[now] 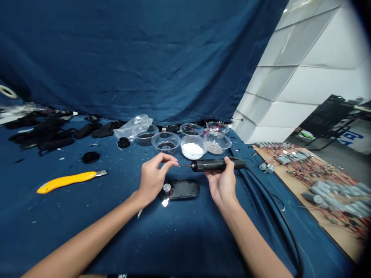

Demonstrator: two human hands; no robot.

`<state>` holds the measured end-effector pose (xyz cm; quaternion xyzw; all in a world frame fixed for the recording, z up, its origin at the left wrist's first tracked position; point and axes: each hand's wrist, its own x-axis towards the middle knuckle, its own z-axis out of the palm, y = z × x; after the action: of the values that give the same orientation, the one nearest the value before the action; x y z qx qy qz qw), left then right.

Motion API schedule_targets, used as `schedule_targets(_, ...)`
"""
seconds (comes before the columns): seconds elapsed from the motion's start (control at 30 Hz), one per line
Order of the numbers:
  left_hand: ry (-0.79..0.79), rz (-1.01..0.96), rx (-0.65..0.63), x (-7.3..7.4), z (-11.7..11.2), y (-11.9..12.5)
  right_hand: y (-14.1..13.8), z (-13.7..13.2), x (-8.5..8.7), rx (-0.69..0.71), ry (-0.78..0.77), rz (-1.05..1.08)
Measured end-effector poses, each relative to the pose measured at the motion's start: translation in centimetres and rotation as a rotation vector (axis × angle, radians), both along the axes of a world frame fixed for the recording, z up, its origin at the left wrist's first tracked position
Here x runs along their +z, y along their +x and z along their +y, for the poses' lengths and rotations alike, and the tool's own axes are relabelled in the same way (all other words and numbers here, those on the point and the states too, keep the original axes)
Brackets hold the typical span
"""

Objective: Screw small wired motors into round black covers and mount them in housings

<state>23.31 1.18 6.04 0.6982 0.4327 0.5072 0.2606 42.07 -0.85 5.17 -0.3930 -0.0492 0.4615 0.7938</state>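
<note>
My right hand [222, 181] is wrapped round a black corded electric screwdriver [211, 165], which lies level with its thin bit pointing left. My left hand [155, 175] is closed in a pinch right at the bit's tip; whatever sits between thumb and forefinger is too small to make out. Below the hands, a black oblong plastic housing [185, 189] rests on the blue cloth. At its left end is a small round motor [167, 188] with a red wire and a white connector [165, 202]. The left wrist partly covers that end.
Clear bowls of small parts stand behind the hands, one with white pieces [192, 150], another with dark screws [166, 144]. A yellow utility knife [68, 181] lies left with its blade out. The screwdriver cord [278, 208] runs down right, beside a board of wired motors [327, 193].
</note>
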Motion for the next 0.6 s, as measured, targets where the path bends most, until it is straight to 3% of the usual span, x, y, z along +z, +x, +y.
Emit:
schedule_targets(0.2, -0.146, -0.172, -0.074, -1.1, -1.2, 0.4, -1.0, -0.2, -0.5, 0.026, 0.005, -0.015)
schedule_targets(0.6, -0.2, -0.326, -0.197, -1.4, -1.5, 0.8, -0.8, 0.0, -0.8, 0.022, -0.015, -0.013)
